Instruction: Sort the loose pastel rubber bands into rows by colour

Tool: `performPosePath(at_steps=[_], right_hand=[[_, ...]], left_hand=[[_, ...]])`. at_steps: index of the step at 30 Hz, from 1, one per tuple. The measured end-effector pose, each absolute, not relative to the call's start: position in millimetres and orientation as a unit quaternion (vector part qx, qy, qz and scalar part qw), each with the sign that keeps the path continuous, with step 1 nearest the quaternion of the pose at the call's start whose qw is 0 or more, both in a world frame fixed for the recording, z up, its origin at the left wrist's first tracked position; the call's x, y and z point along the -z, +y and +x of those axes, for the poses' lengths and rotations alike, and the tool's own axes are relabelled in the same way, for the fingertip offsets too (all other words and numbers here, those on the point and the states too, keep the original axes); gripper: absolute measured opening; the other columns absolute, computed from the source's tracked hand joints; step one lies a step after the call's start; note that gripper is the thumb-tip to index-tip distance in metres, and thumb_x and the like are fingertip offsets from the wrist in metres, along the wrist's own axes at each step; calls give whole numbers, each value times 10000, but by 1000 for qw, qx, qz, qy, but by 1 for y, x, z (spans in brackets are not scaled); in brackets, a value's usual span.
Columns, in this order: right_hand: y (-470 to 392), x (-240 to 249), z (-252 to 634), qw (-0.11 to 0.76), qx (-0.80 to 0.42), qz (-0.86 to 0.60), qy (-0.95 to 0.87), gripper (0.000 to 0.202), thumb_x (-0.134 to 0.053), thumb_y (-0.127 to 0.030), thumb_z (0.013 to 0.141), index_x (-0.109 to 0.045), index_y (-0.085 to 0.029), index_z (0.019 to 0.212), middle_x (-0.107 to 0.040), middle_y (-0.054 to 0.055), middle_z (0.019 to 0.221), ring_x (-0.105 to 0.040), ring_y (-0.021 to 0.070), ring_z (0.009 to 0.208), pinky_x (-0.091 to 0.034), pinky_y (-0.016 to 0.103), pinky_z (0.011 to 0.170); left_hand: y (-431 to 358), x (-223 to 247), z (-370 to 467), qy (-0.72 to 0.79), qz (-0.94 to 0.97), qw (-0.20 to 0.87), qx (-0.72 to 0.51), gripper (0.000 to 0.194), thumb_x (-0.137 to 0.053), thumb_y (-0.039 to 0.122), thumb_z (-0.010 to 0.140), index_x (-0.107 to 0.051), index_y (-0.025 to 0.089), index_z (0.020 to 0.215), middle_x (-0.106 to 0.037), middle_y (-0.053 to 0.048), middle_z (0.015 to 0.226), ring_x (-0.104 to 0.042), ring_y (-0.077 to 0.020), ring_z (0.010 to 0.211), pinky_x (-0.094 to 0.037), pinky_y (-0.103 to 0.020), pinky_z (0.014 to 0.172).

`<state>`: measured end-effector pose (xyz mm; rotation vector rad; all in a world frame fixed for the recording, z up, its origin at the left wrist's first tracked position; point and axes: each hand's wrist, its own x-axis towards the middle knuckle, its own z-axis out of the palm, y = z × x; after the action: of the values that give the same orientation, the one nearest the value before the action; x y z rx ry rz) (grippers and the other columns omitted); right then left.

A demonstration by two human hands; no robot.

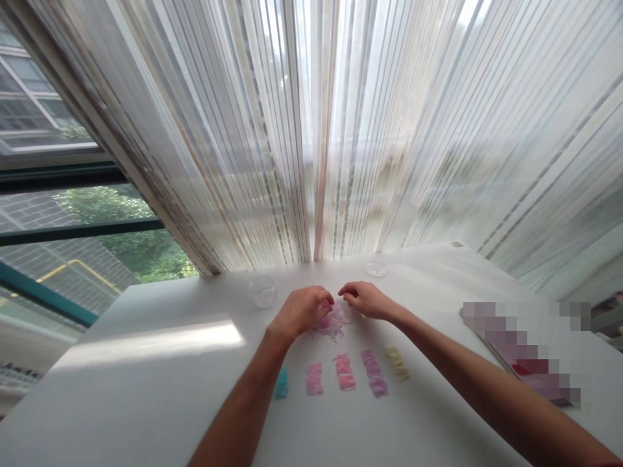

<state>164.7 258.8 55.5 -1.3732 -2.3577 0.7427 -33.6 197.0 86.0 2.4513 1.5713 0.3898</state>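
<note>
Over a loose pile of small pink and purple pieces [335,326], my left hand [305,307] has its fingers curled together at the pile's left side. My right hand [367,300] is across from it, thumb and fingertips drawn close at the upper right of the pile. Anything in either pinch is too small to name. Below the hands lie short strips of pieces in a row: teal [281,383], pink [315,379], coral pink [345,371], purple [374,373] and yellow [398,364]. My left forearm partly covers the teal strip.
A clear round container [263,292] stands left of my hands, and a clear round dish or lid [376,268] lies behind them. On the right of the white table [160,402] is a flat blurred-out object [520,357]. Striped curtains [311,130] hang along the back.
</note>
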Motion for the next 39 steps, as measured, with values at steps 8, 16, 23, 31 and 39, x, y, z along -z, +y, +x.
performPosePath(at_steps=[8, 16, 23, 31, 39], right_hand=[[201, -60, 224, 242, -258, -455, -817, 291, -500, -350, 958, -752, -208, 994, -764, 60, 970, -676, 190, 785, -543, 301, 733], [123, -37, 289, 311, -255, -548, -733, 333, -544, -511, 945, -756, -253, 944, -745, 44, 855, -671, 200, 726, -542, 274, 611], [82, -10, 298, 362, -283, -587, -667, 337, -574, -532, 932, -752, -256, 1009, -755, 39, 932, -689, 202, 802, -562, 251, 682], [71, -3, 284, 381, -312, -569, -659, 358, -545, -529, 946, -755, -247, 1011, -763, 36, 924, -669, 185, 735, -541, 254, 643], [68, -6, 279, 419, -289, -539, -671, 316, -561, -475, 932, -754, -225, 931, -763, 48, 871, -673, 200, 724, -541, 287, 663]], left_hand=[[198, -86, -40, 527, 825, 115, -170, 118, -716, 264, 888, -793, 272, 977, -801, 5, 919, -729, -186, 844, -506, -254, 767], [208, -77, -46, 506, 828, 128, -205, 106, -712, 233, 876, -803, 248, 927, -802, -5, 884, -720, -173, 788, -505, -246, 740], [203, -79, -43, 477, 834, 145, -238, 117, -686, 209, 875, -798, 229, 902, -800, -17, 881, -714, -163, 760, -527, -243, 726], [197, -89, -45, 507, 812, 148, -248, 131, -684, 266, 859, -806, 235, 894, -805, -4, 840, -710, -157, 709, -547, -248, 725], [202, -78, -43, 581, 769, 127, -235, 145, -709, 348, 833, -816, 277, 900, -801, 8, 840, -725, -178, 790, -547, -258, 763]])
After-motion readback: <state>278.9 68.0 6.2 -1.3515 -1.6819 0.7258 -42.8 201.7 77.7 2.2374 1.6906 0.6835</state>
